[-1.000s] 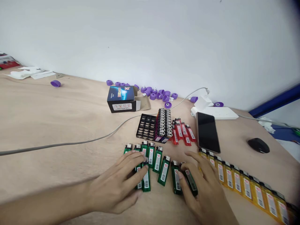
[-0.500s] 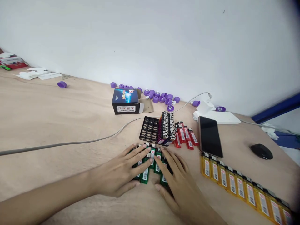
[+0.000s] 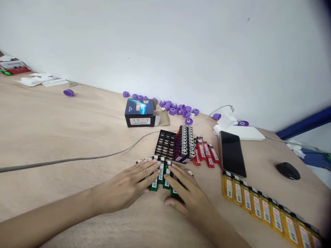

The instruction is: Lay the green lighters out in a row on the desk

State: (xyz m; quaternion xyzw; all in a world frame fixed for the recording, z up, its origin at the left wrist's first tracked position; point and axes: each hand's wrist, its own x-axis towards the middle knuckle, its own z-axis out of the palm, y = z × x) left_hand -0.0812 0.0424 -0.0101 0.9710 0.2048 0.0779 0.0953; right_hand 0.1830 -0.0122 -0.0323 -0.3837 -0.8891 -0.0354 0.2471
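Note:
Both my hands lie flat, fingers stretched out, on a bunch of green lighters (image 3: 160, 174) on the wooden table (image 3: 77, 134). My left hand (image 3: 129, 186) covers the left part of the bunch. My right hand (image 3: 186, 191) covers the right part, its fingertips pointing toward a black tray (image 3: 167, 144). The tray is part filled with upright lighters (image 3: 185, 143) on its right side. Most of each green lighter is hidden under my fingers.
Red lighters (image 3: 205, 153) lie right of the tray, beside a dark phone (image 3: 232, 153). A row of yellow lighters (image 3: 266, 208) runs to the lower right. Behind are a printed box (image 3: 140, 113), purple caps (image 3: 178, 106), a white device (image 3: 240, 130), a black mouse (image 3: 288, 170) and a grey cable (image 3: 77, 159).
My right hand has slid left from the spread-out green lighters, and both hands have pushed them together into a tight bunch closer to the black tray.

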